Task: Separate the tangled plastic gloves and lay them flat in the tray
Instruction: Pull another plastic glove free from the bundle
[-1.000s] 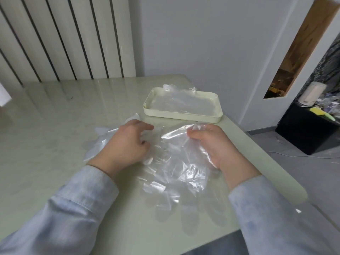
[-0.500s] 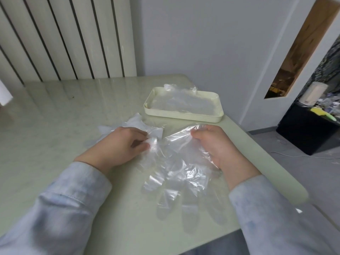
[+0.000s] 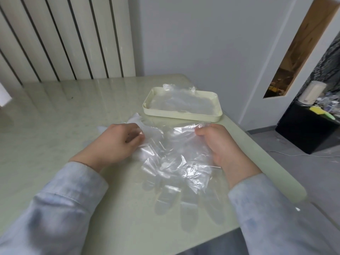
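Left hand (image 3: 114, 144): fingers curled, pinching gloves (image 3: 174, 159) on bench (image 3: 55, 126), just near side of tray (image 3: 182, 117). Right hand (image 3: 226, 150): fingers pinching cuff edge of same gloves. Flat plastic (image 3: 182, 103) lies inside tray, spilling over far rim.

Soft even indoor light, glossy table (image 3: 55, 126) reflections (edges bowed, sleeves blurred)

Thin plastic was recorded on a glossy, polished table (image 3: 55, 129).
The gloves (image 3: 173, 162) held between the left hand (image 3: 114, 144) and right hand (image 3: 224, 150) were seen as transparent, wrinkled, glinting film. Beyond the hands, the tray (image 3: 182, 116) was of smooth, matt cream plastic, with more clear film (image 3: 184, 103) laid in it. The sleeves (image 3: 60, 208) behind the hands were of soft, matt, pale-blue cloth.
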{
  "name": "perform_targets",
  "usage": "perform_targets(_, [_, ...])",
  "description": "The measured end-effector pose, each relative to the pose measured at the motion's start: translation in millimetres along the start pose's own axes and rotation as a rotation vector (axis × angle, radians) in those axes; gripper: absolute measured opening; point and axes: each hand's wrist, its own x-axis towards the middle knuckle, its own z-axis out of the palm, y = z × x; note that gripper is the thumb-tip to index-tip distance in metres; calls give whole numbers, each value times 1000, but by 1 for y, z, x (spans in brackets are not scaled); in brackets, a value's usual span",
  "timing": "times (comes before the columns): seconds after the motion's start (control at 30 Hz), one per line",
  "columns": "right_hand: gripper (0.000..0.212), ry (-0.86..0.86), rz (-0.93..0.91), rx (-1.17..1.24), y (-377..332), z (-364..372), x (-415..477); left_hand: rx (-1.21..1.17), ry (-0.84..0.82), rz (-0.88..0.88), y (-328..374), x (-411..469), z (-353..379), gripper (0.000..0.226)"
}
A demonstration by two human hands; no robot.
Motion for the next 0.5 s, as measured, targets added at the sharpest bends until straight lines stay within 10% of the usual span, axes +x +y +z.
perform_targets(0.1, [3, 43, -19, -57, 2, 1, 1, -88, -103, -21, 1, -3, -3, 17])
perform_targets(0.27, [12, 171, -87, -115, 1, -8, 6, 103, -352, 16, -5, -2, -2, 97])
perform_targets(0.5, [16, 91, -91, -90, 5, -2, 2, 88, -57, 14, -6, -1, -1, 14])
